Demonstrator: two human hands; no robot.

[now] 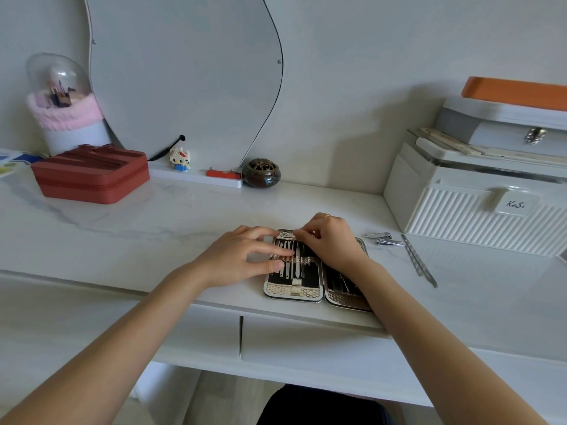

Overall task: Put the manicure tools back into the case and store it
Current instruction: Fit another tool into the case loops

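Left hand (245, 256) rests on the left half of the open manicure case (294, 294), fingers curled, thumb and forefinger pressing the strap over the slotted tools (290, 265). Right hand (329, 240) covers the right half, fingertips pinching something small at the case's top edge; what it is cannot be told. Case lies near the front edge of the white tabletop (153, 228). At 3 o'clock from it lie nail clippers (383, 239) and a long file (418, 260), loose. White ribbed box (478, 216) stands at 2 o'clock; red zip case (92, 176) at 10 o'clock.
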